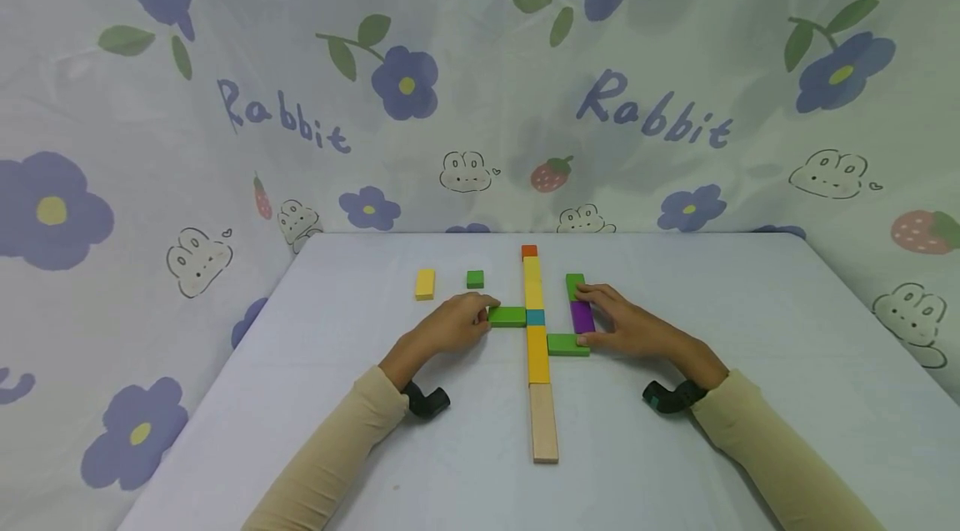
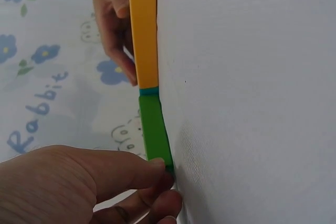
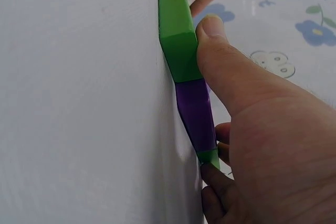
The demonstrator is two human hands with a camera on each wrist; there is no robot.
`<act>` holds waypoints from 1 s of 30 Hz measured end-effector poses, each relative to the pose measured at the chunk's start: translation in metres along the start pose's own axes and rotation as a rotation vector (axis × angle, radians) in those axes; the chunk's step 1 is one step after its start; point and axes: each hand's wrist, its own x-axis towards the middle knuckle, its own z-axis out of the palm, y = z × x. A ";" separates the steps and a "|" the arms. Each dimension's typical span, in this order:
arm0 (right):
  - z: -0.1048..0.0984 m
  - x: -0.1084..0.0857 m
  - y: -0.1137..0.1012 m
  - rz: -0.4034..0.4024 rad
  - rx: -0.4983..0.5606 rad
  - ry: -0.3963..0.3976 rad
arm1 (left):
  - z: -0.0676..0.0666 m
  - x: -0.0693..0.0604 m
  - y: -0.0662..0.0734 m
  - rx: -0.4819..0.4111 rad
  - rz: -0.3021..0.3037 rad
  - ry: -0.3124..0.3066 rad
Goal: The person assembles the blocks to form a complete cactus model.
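Note:
My left hand (image 1: 457, 323) pinches the outer end of a green block (image 1: 507, 317), whose other end meets a small blue block (image 1: 536, 318) in a long straight row. In the left wrist view, the thumb lies on that green block (image 2: 155, 127) with fingers around its end. Right of the row, another green block (image 1: 566, 345) extends sideways, with a purple block (image 1: 582, 317) and a further green block (image 1: 574, 284) lined up beyond it. My right hand (image 1: 630, 326) spans these: its thumb presses the near green block (image 3: 178, 30), while curled fingers touch the far green one (image 3: 210, 157).
The row also has a red block (image 1: 529, 251), yellow blocks (image 1: 533, 285) and a plain wooden block (image 1: 543, 423) at the near end. A loose yellow block (image 1: 425, 284) and a small green block (image 1: 475, 279) lie back left on the white table (image 1: 337, 464).

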 end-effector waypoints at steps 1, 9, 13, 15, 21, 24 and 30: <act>0.000 0.000 0.000 0.001 0.001 -0.001 | 0.000 0.000 0.000 -0.001 0.000 0.001; 0.000 0.000 0.001 -0.008 0.002 0.003 | 0.000 -0.001 0.000 -0.023 0.007 -0.005; 0.000 -0.001 0.001 -0.014 -0.003 0.001 | 0.000 0.000 -0.001 -0.028 0.005 -0.007; 0.000 -0.001 0.001 -0.009 0.004 -0.001 | 0.000 0.000 -0.001 -0.033 0.001 -0.010; -0.002 0.000 0.000 0.006 0.005 0.002 | -0.002 0.002 -0.001 -0.045 -0.002 -0.020; -0.001 0.000 0.000 0.023 0.001 -0.005 | -0.002 0.001 -0.001 -0.054 -0.009 -0.032; 0.000 0.000 -0.001 0.036 0.001 -0.009 | -0.002 0.000 -0.002 -0.040 0.008 -0.035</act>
